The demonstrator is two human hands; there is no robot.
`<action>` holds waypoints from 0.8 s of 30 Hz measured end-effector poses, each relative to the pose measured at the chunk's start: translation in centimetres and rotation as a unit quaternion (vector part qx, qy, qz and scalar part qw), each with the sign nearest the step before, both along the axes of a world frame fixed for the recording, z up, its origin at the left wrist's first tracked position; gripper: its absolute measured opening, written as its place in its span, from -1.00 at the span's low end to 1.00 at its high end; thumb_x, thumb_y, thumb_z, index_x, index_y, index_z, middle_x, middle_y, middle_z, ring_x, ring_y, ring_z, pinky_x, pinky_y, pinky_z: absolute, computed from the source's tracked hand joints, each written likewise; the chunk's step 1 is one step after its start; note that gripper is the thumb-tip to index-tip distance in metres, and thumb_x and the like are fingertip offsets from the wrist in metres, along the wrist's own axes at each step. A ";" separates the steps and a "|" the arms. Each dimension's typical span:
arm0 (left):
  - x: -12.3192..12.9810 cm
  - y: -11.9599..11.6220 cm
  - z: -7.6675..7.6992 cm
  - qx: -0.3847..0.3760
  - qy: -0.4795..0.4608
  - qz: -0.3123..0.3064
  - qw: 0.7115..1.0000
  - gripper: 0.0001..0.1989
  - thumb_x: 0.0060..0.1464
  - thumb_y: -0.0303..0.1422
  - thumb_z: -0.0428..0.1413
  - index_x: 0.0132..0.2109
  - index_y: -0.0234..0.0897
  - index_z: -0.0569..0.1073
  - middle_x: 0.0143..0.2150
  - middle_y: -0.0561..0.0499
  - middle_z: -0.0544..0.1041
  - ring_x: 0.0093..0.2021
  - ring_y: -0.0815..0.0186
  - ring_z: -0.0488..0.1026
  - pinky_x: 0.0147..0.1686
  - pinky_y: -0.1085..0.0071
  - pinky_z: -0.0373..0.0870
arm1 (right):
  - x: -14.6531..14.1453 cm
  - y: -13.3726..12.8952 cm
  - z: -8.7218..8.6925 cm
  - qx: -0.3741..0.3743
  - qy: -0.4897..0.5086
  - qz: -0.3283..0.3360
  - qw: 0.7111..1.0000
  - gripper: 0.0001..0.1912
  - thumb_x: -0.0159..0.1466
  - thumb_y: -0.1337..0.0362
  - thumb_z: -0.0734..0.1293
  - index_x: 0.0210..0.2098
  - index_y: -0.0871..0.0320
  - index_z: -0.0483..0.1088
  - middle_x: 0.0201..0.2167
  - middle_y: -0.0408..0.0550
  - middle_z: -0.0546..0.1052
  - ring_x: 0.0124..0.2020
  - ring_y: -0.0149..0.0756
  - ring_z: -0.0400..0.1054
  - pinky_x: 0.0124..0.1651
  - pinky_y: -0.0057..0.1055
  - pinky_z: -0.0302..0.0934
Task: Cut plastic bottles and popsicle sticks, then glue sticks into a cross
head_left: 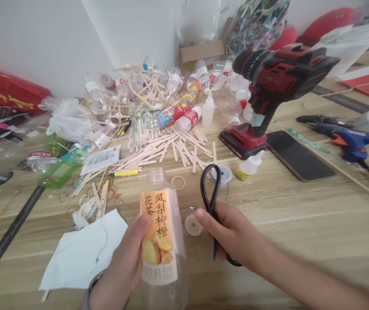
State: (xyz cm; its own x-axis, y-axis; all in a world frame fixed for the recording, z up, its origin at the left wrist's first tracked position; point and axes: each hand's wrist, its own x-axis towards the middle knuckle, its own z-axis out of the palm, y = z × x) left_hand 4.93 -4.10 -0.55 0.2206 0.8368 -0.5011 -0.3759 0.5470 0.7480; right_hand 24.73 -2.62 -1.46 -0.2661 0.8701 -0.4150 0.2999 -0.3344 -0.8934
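Observation:
My left hand [130,253] is wrapped round a clear plastic bottle [158,241] standing upright with its mouth uncapped. Its label is orange and cream, with fruit pictures and dark characters. Closed around black-handled scissors [207,189] is my right hand [236,232], just right of the bottle and apart from it. One handle loop points up, and a dark end points down below the fingers. A clear ring [178,183] lies behind the bottle, and a small pale disc [193,225] lies between the bottle and my right hand.
A red and black cordless drill [275,82] stands back right, beside a phone [299,155] and a blue glue gun [342,135]. Wooden sticks [171,144] and plastic bottles [200,71] pile up at the back. White paper [81,258] lies front left; a dropper bottle [249,165] stands near the drill.

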 end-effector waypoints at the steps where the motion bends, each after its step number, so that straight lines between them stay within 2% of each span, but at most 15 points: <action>1: -0.1 0.0 -0.1 -0.024 -0.008 0.000 1.000 -0.36 -0.14 0.09 0.31 -0.05 -0.33 0.55 -0.25 -0.14 0.67 -0.07 -0.07 0.59 -0.14 0.18 0.55 | 0.0 0.0 0.0 0.008 -0.002 0.007 1.000 -0.43 0.18 -0.32 0.18 -0.51 0.07 0.13 -0.71 -0.32 0.16 -0.76 -0.50 0.17 -0.73 -0.56 -0.01; 3: -0.1 -0.2 -0.4 -0.051 -0.012 0.009 0.999 -0.40 -0.15 0.07 0.33 -0.12 -0.34 0.59 -0.32 -0.12 0.67 -0.10 -0.05 0.60 -0.17 0.20 0.57 | 0.0 -0.1 0.1 0.018 -0.004 0.027 0.999 -0.44 0.21 -0.30 0.16 -0.51 0.07 0.14 -0.71 -0.31 0.15 -0.76 -0.49 0.16 -0.74 -0.55 -0.02; 8: 0.1 -0.4 -1.1 -0.040 -0.028 0.041 0.998 -0.52 -0.10 -0.04 0.35 -0.11 -0.28 0.59 -0.22 -0.06 0.68 -0.01 0.04 0.58 0.02 0.24 0.50 | -0.2 -0.4 -0.3 0.050 0.008 0.037 0.998 -0.47 0.27 -0.24 0.15 -0.53 0.08 0.13 -0.73 -0.31 0.14 -0.77 -0.49 0.12 -0.75 -0.55 -0.07; 10: 0.4 -0.3 -1.1 -0.011 -0.055 0.024 0.998 -0.55 -0.05 -0.07 0.34 -0.08 -0.25 0.59 -0.20 -0.04 0.67 0.00 0.07 0.57 0.03 0.26 0.49 | -0.2 -0.4 -0.4 0.055 0.015 0.031 0.998 -0.47 0.28 -0.23 0.15 -0.51 0.08 0.15 -0.73 -0.31 0.14 -0.77 -0.49 0.12 -0.74 -0.55 -0.07; 14: 0.8 -0.3 -0.9 0.041 -0.081 -0.018 0.996 -0.65 0.06 -0.08 0.28 -0.12 -0.24 0.59 -0.30 -0.02 0.66 -0.11 0.12 0.61 -0.07 0.31 0.52 | -0.2 -0.5 -0.6 0.052 0.004 0.024 0.998 -0.46 0.26 -0.26 0.14 -0.50 0.08 0.17 -0.72 -0.30 0.16 -0.77 -0.48 0.11 -0.74 -0.53 -0.07; 19: 0.9 -0.1 -0.6 0.091 -0.060 -0.058 0.992 -0.59 0.07 -0.10 0.27 -0.01 -0.24 0.53 -0.24 -0.05 0.64 -0.11 0.10 0.60 -0.12 0.30 0.51 | -0.4 -0.5 -0.7 0.050 0.008 0.015 0.999 -0.45 0.23 -0.29 0.16 -0.52 0.06 0.12 -0.73 -0.31 0.13 -0.76 -0.48 0.10 -0.74 -0.53 -0.07; 24: 0.9 0.0 -0.1 0.118 -0.003 -0.060 0.991 -0.45 -0.07 -0.10 0.37 0.02 -0.24 0.47 -0.16 -0.07 0.62 -0.09 0.11 0.57 -0.09 0.31 0.48 | -0.5 -0.7 -0.7 0.052 0.045 0.018 0.997 -0.49 0.26 -0.24 0.18 -0.48 0.08 0.17 -0.73 -0.32 0.14 -0.76 -0.47 0.11 -0.73 -0.52 -0.02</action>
